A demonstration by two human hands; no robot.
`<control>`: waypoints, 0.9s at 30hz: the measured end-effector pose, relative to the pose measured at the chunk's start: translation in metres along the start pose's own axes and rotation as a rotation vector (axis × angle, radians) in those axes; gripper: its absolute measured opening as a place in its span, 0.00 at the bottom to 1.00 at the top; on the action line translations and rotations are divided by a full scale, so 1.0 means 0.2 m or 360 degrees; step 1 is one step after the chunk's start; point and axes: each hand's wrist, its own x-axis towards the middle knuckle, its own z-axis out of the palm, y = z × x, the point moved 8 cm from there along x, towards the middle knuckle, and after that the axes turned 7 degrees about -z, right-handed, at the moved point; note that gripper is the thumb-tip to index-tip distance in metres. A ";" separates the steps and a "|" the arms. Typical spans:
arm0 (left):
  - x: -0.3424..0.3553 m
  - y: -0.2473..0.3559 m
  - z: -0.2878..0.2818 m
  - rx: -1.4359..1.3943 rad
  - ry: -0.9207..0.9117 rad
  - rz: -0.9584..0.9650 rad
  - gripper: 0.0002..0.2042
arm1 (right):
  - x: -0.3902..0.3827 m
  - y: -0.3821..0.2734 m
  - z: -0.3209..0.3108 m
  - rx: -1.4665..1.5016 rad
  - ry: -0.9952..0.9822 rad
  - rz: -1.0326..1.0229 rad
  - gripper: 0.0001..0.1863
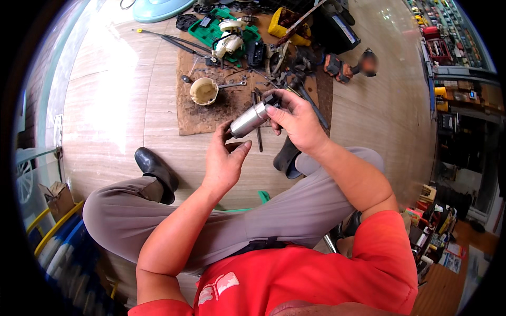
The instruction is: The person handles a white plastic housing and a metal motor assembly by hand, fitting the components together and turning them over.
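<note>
A silver cylinder (pixel 248 121) is held near the edge of a cardboard sheet (pixel 191 122), the right hand (pixel 297 120) gripping its dark-capped end, the left hand (pixel 223 160) loosely curled with fingertips at the other, apparently mid-inspection, a step whose next move likely calls for steady support.

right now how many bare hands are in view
2: the left hand is at the lower-left end of the silver cylinder, and the right hand grips its upper-right end. No other hand shows.
</note>
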 end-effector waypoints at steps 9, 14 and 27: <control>0.00 -0.01 -0.03 -0.0237 0.0076 0.0036 0.20 | 0.01 0.00 0.02 0.0212 0.0028 0.0093 0.14; 0.00 -0.03 -0.03 -0.0204 0.0091 0.0033 0.20 | 0.01 0.03 0.01 0.0138 -0.0032 0.0120 0.18; -0.01 -0.03 -0.01 -0.0067 0.0030 -0.0007 0.18 | -0.01 0.05 -0.02 -0.0006 0.0005 0.0158 0.17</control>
